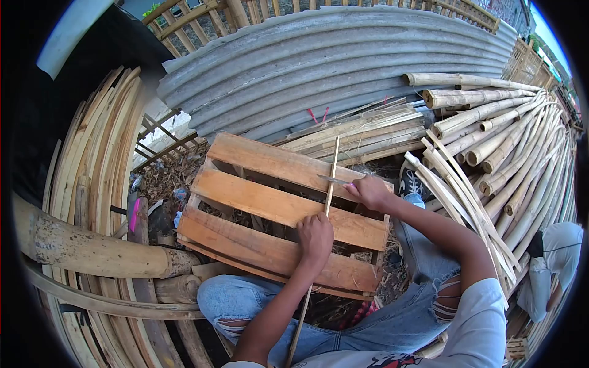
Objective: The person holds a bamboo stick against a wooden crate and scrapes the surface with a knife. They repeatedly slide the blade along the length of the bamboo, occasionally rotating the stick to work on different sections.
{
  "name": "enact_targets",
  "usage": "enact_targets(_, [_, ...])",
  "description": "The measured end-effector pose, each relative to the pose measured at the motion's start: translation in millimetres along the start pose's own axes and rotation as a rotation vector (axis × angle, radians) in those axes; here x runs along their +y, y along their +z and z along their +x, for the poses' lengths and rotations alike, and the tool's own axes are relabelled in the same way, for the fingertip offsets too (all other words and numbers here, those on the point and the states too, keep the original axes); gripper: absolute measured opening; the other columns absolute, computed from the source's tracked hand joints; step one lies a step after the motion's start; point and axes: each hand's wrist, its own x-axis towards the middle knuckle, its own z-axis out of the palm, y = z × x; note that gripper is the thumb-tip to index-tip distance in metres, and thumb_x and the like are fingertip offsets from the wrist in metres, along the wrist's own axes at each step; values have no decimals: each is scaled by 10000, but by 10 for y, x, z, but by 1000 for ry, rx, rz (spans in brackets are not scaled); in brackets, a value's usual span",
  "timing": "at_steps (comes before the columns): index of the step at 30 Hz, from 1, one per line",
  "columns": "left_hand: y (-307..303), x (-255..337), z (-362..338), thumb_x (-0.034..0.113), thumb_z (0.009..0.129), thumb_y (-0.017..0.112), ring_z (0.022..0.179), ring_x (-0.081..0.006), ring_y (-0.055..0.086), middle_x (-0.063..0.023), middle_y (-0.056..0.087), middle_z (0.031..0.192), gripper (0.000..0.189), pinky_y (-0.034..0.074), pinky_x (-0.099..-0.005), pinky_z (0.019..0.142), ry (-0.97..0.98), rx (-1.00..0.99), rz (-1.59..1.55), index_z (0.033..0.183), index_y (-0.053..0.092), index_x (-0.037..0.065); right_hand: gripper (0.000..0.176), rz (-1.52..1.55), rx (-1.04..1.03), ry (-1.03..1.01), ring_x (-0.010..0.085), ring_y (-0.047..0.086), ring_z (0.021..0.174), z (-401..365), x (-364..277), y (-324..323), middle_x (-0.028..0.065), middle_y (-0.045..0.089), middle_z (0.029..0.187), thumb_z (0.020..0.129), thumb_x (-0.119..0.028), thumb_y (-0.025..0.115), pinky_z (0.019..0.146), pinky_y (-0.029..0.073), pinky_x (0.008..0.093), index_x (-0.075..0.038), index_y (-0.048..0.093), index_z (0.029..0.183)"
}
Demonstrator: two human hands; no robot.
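Left hand (316, 238) clamps thin pale bamboo strip (331, 197) on slatted wooden pallet (257, 197); right hand (370, 191), 1 o'clock, grips steel knife (333, 180), best kept shallow.

Soft, even daylight fell from above, leaving only faint shadows between the slats of the pallet (245, 199); fisheye distortion bent the edges inside a black vignette.

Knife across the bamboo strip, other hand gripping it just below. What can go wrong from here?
1. The knife in the right hand crosses the bamboo strip just above the left hand; a slip down the strip could cut those fingers.
2. The strip spans gaps in the wooden pallet, so it may flex or roll under the blade.
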Motion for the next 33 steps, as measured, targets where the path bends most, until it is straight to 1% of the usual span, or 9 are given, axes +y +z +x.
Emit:
enact_targets(1, [-3,14,2,158,819,579,760,-279,602,-116,620,714,130,435,-420,706,5,4,-1,766,573,40,576,-72,86,40,396,605,625,57,103,-41,208,600,625,930,-503,369,574,484,478,-46,642,710])
enact_targets(4, [-14,7,7,154,819,578,768,-281,600,-119,617,713,129,429,-425,708,14,9,4,766,573,37,581,-12,64,112,407,602,633,-26,172,-15,219,595,626,932,-499,364,583,483,477,-41,641,710])
enact_targets(6, [-18,2,14,156,821,578,778,-282,598,-124,617,720,134,426,-426,708,-12,-23,-23,764,572,35,580,88,-15,-63,412,601,642,-175,-19,58,229,591,630,933,-495,363,600,483,478,-37,649,723])
enact_targets(10, [-15,-19,-1,138,803,557,742,-252,605,-96,621,698,89,427,-404,681,31,24,23,752,570,65,553,116,-114,-151,407,604,643,-293,-361,155,229,592,637,931,-481,385,604,481,481,-37,651,738])
enact_targets(13, [-39,-23,17,161,822,578,784,-286,595,-131,619,734,134,424,-428,713,14,-27,-59,770,572,37,541,123,-63,-182,399,607,639,-254,-399,194,220,597,635,928,-476,398,594,481,483,-38,650,735])
enact_targets(19, [-11,38,-3,163,824,578,783,-282,596,-123,620,734,126,422,-427,713,7,-29,48,782,566,45,571,-57,146,10,386,598,580,156,59,-74,204,578,577,941,-461,372,525,474,468,-42,624,646])
enact_targets(23, [-21,15,21,164,823,581,775,-286,595,-121,617,731,126,423,-426,707,-1,-18,-9,780,566,46,559,150,-103,-41,410,607,665,-176,-271,148,248,596,665,934,-485,370,641,485,491,-30,642,757])
enact_targets(28, [-49,-2,0,165,826,577,778,-296,594,-130,614,731,140,424,-437,708,-14,-46,-46,780,563,33,566,32,-54,-207,405,601,595,-117,-301,95,210,597,612,923,-496,393,576,482,488,-43,646,698])
enact_targets(33, [-57,1,36,167,828,574,771,-300,592,-141,615,730,144,424,-438,711,-20,-53,-68,778,560,33,565,-1,45,-170,397,599,571,-48,-256,95,191,595,592,924,-491,396,538,482,471,-56,646,664])
